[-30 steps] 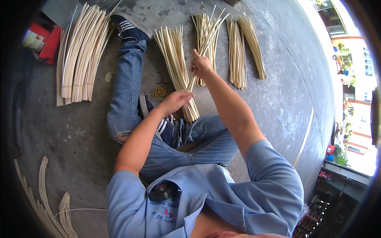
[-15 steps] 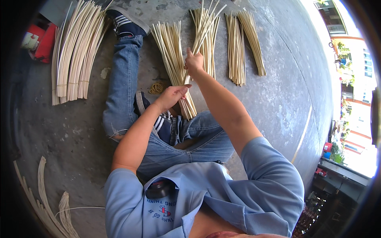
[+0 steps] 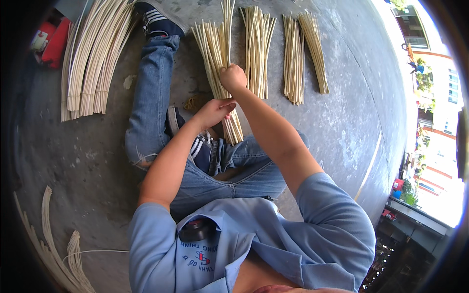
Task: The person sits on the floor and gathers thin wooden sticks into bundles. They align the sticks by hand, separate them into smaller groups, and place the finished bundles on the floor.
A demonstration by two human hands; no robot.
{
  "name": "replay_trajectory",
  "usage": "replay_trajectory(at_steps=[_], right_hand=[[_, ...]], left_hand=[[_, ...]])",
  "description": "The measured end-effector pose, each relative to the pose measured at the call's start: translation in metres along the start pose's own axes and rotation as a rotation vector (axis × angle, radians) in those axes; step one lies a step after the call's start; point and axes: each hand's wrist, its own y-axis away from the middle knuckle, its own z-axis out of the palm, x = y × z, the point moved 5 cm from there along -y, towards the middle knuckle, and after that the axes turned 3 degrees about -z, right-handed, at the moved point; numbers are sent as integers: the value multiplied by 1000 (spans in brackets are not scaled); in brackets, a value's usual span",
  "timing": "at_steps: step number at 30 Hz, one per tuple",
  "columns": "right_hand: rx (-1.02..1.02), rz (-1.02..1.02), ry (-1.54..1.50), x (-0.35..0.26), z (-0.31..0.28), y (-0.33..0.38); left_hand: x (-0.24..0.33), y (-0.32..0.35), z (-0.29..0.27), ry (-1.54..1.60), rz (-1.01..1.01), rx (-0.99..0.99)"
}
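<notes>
On the concrete floor [image 3: 342, 132] at 12 o'clock, our right hand [image 3: 232, 78] grips thin cane sticks [image 3: 225, 29]; left hand [image 3: 214, 111] pinches the stick bundle [image 3: 215, 58] w/ curled fingers

Bundle of pale cane sticks [image 3: 215, 53], fanned on grey concrete, running 12 to 6 o'clock, lower end near knee, few sticks raised upright at 12.

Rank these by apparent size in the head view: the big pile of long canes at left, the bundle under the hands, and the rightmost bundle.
1. Big pile of long canes.
2. Bundle under the hands.
3. Rightmost bundle, though the fisheye view and its distance make that less certain.
</notes>
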Motion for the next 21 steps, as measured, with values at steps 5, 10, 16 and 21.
replay_trajectory(at_steps=[5, 10, 16, 21], right_hand=[[-161, 68, 48, 2, -3, 1], [-255, 72, 52, 24, 0, -13], [-296, 7, 89, 14, -2, 4], [-376, 30, 130, 29, 2, 22]], left_hand=[[0, -2, 2, -53, 3, 11], [9, -5, 11, -41, 27, -8], [-3, -7, 1, -23, 53, 165], [-2, -10, -4, -194, 62, 212]])
